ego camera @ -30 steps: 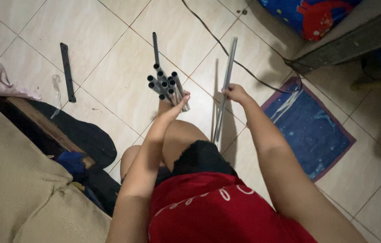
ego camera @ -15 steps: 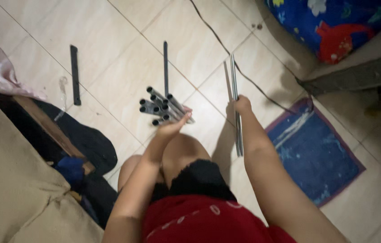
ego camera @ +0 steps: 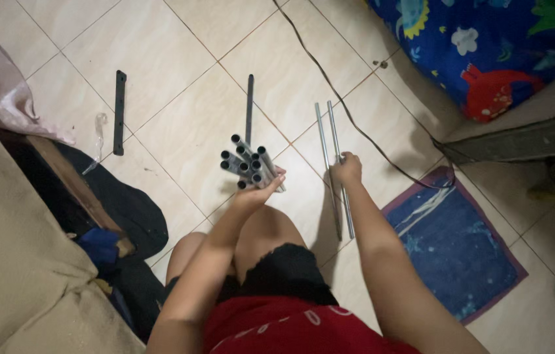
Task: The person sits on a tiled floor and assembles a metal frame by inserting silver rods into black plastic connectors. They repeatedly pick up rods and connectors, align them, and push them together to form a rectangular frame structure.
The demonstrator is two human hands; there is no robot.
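Your left hand (ego camera: 259, 191) grips a bundle of short grey metal tubes (ego camera: 248, 162), their open ends facing up. Your right hand (ego camera: 346, 172) is closed on two long silver metal rods (ego camera: 334, 167) lying on the tiled floor (ego camera: 179, 59), their long axis running away from you. Bare tile lies beyond; a black flat bar (ego camera: 250, 108) rests farther left.

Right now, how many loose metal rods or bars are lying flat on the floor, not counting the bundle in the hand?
4. Two silver rods lie side by side under the right hand; one dark rod lies beyond the left hand's tube bundle; one flat black bar lies far left. More may be hidden.
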